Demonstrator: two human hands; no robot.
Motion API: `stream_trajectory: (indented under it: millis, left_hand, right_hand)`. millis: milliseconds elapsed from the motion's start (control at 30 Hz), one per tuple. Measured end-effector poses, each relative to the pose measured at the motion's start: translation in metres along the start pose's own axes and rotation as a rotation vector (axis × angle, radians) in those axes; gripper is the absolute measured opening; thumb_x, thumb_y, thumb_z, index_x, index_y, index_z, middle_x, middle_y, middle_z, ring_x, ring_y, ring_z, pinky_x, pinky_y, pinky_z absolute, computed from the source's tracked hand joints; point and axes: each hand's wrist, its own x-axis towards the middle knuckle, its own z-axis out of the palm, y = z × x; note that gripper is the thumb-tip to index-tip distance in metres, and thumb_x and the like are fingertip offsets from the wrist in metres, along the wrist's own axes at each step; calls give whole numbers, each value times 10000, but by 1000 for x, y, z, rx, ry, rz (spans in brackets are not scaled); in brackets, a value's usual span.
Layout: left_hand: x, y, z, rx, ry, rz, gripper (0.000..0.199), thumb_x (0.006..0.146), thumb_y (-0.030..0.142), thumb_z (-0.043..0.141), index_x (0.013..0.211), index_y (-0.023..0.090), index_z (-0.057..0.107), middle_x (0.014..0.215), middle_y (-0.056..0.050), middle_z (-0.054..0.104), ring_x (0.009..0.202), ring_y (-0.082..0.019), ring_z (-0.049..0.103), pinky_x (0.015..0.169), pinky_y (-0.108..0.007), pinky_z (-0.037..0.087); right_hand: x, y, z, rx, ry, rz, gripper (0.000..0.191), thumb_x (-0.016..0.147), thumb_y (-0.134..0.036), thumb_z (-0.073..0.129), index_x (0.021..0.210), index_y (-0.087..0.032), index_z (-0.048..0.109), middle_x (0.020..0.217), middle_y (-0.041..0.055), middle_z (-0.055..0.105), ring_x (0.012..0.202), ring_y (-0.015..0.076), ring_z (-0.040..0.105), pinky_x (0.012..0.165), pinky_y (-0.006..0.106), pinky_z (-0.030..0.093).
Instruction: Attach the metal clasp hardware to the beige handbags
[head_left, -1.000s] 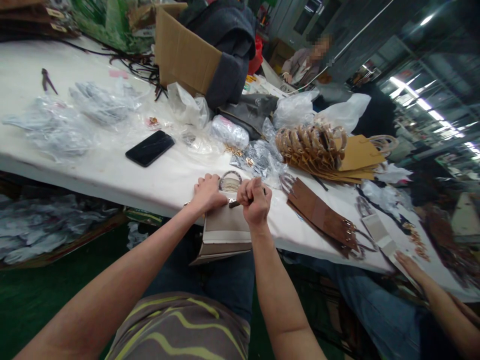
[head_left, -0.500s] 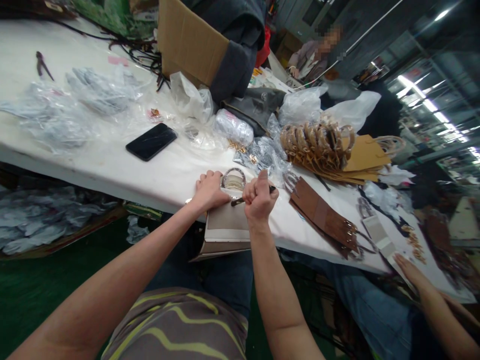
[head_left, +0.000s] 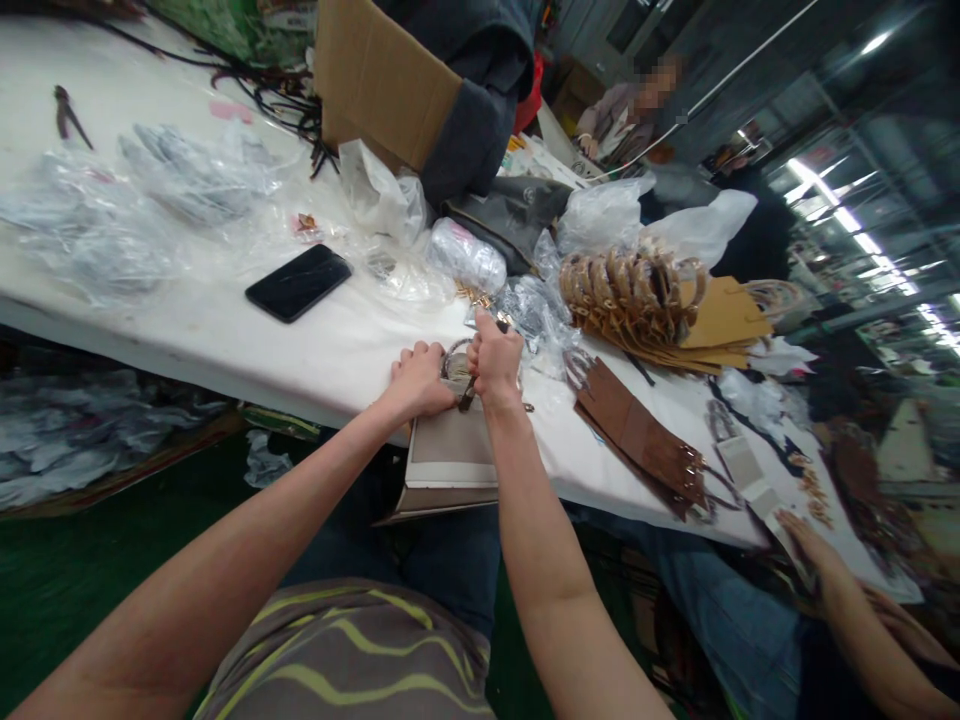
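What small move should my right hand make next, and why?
Probably a small, careful turn of the dark hand tool. The right hand is closed around it, its lower end is at the beige bag's upper edge, and the left hand lies beside that spot, seemingly able to steady the bag.

A white-covered tabletop (head_left: 195, 350) runs slantwise across the view, carrying a black phone (head_left: 298, 283), crumpled clear plastic bags (head_left: 90, 220), and pliers (head_left: 69, 115) near the far left. A cardboard box (head_left: 386, 85) stands toward the back. To the right lie a bunch of tan pieces with wrapped handles (head_left: 634, 295), flat brown pieces (head_left: 637, 430) and small gold-coloured metal parts (head_left: 816, 490).
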Motion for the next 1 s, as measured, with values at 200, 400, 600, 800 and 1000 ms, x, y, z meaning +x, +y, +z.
stream_trajectory:
  millis: [200, 400, 600, 800, 1000]
  left_hand:
    - [1, -4, 0, -12, -14, -4, 830, 748, 496, 846, 1478, 238, 547, 1534, -166, 575, 1443, -411, 532, 1194, -502, 473]
    - [4, -11, 6, -6, 13, -1, 847, 741, 501, 857, 1494, 265, 549, 1548, -155, 577, 1443, -401, 534, 1193, -488, 474]
    - [4, -16, 11, -17, 23, 34, 833, 758, 555, 833, 1494, 286, 551, 1533, -145, 579, 1428, -398, 538, 1189, -486, 470]
    - [4, -18, 10, -35, 7, 42, 838, 762, 540, 840, 1505, 296, 540, 1552, -146, 568, 1438, -394, 523, 1198, -498, 462]
    - [3, -16, 9, -42, -2, 40, 832, 784, 550, 805, 1515, 255, 539, 1558, -162, 554, 1446, -399, 514, 1221, -495, 444]
  right_hand:
    - [-18, -14, -32, 189, -133, -20, 741, 957, -732, 770, 661, -268, 272, 513, -127, 218, 412, 53, 169, 347, 225, 156]
    - [-65, -19, -44, 153, -109, -340, 775, 941, -762, 776, 586, -256, 309, 505, -94, 254, 407, 66, 212, 382, 267, 177]
    - [-71, -3, -27, 5, -32, -398, 743, 973, -774, 722, 604, -265, 326, 516, -83, 297, 412, 83, 299, 409, 279, 251]
    - [-74, -5, -28, -9, 11, -447, 745, 987, -775, 697, 599, -264, 318, 510, -75, 307, 415, 90, 327, 421, 286, 276]
    - [-70, -3, -25, -2, 40, -419, 710, 979, -715, 753, 591, -264, 368, 510, -69, 327, 406, 89, 341, 404, 287, 264]
